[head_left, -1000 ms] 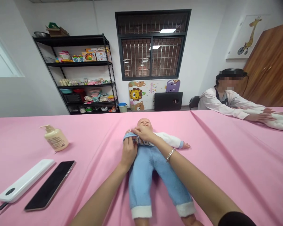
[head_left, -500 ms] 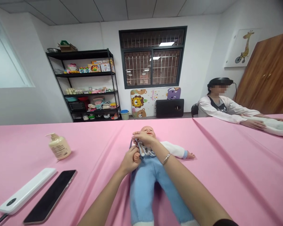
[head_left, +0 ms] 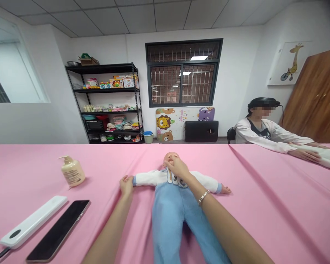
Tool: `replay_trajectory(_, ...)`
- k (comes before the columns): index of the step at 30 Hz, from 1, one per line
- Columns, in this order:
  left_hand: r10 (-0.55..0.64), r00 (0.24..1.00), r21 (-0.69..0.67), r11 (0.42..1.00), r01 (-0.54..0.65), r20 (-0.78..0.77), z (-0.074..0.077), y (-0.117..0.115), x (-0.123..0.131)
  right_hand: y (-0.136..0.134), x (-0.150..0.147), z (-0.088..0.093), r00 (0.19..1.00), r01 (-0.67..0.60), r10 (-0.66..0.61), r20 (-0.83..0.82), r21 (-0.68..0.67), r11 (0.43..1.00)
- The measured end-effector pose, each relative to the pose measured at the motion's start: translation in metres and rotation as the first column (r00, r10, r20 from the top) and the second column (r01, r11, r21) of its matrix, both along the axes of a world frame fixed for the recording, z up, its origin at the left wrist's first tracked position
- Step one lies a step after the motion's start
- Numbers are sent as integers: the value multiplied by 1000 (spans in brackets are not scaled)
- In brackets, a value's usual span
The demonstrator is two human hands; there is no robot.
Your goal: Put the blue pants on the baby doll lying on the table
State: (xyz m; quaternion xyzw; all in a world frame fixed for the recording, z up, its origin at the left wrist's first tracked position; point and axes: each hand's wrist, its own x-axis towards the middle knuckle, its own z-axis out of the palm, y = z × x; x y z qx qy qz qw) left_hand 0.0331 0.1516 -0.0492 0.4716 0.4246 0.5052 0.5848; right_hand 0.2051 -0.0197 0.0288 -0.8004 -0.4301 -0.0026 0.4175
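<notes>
Supine baby doll [head_left: 168,205] lies lengthwise, head [head_left: 169,155] pointing away; left fingers [head_left: 123,179] pinch its cuff [head_left: 134,181], right fingers [head_left: 171,161] indeterminately closed.

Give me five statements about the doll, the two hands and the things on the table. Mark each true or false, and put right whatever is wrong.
1. The left hand is at one cuff of the doll. True.
2. The right hand is at the doll's feet. False: the right hand is up by the doll's head, partly hiding it.
3. The bottle stands on the pink cloth. True.
4. The phone lies on top of the white device. False: the phone lies beside the white device, on the cloth.
5. The doll wears blue trousers. True.
</notes>
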Motion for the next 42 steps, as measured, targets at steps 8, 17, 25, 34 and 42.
replay_trajectory(8,155,951,581,814,31,-268,10,-24,-2,-87,40,-18,966,255,-253,49,-46,966)
replay_trajectory(17,-446,647,467,455,759,-618,12,-72,16,-123,36,-126,967,-7,31,-252,96,995)
replay_trajectory(25,-283,889,634,624,456,-361,50,-110,23,-116,37,-129,940,107,-30,-339,212,971)
replay_trajectory(34,267,396,399,-45,916,-878,42,-200,107,-120,21,-122,959,97,-4,-284,316,944)
replay_trajectory(42,183,708,722,12,692,-682,27,-184,100,-118,30,-108,313,136,366,-876,423,896)
